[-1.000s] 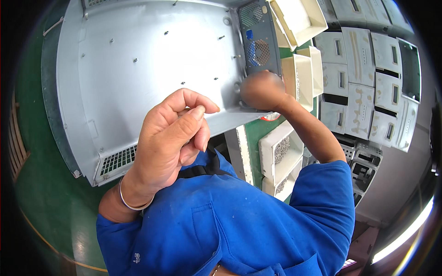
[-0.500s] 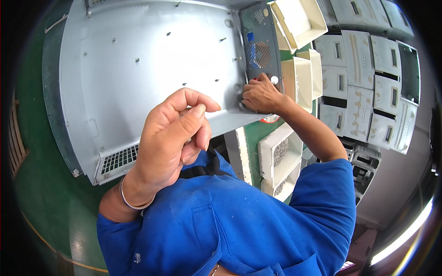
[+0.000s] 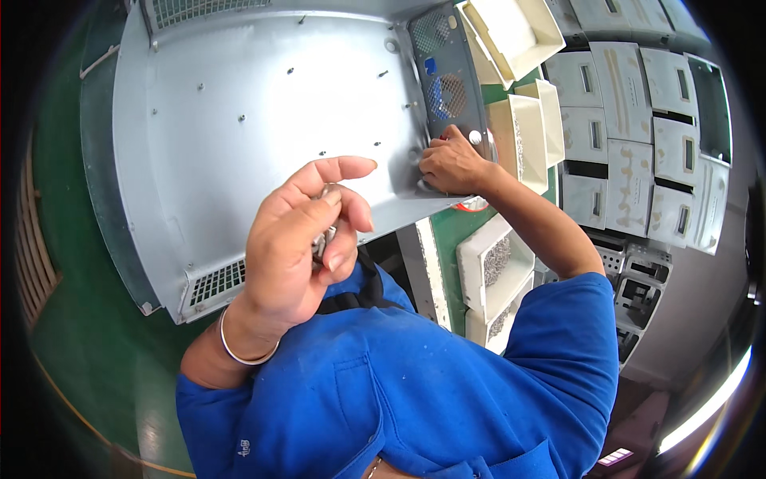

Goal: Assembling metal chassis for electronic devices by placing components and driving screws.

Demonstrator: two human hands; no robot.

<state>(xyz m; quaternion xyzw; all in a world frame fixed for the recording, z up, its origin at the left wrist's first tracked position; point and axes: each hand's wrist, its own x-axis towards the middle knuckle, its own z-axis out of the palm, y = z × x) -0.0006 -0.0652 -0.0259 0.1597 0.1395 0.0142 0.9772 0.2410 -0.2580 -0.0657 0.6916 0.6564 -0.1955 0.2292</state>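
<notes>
A large grey sheet-metal case (image 3: 183,184) lies open before me, with several small studs standing up from its floor. My left hand (image 3: 279,247) is raised over its near edge, fingers curled around several small metal pieces (image 3: 322,241); their exact kind is unclear. At the case's right wall (image 3: 448,49), which has two perforated round vents, my right hand (image 3: 456,164) is closed in the near corner. A bit of red shows by its fingertips, but what it grips is hidden. Just beside that hand is a white round spot (image 3: 475,137) on the wall.
Cream plastic bins (image 3: 511,128) stand along the right of the case. Nearer, white bins (image 3: 499,263) hold many small metal parts. Stacked metal housings (image 3: 630,104) fill the far right. A slatted wooden piece (image 3: 38,239) is at the left edge, over green floor.
My left hand has loosened its fingers, with thumb and index apart, so the metal pieces show more. My right hand stays in the same corner. The view has shifted slightly.
</notes>
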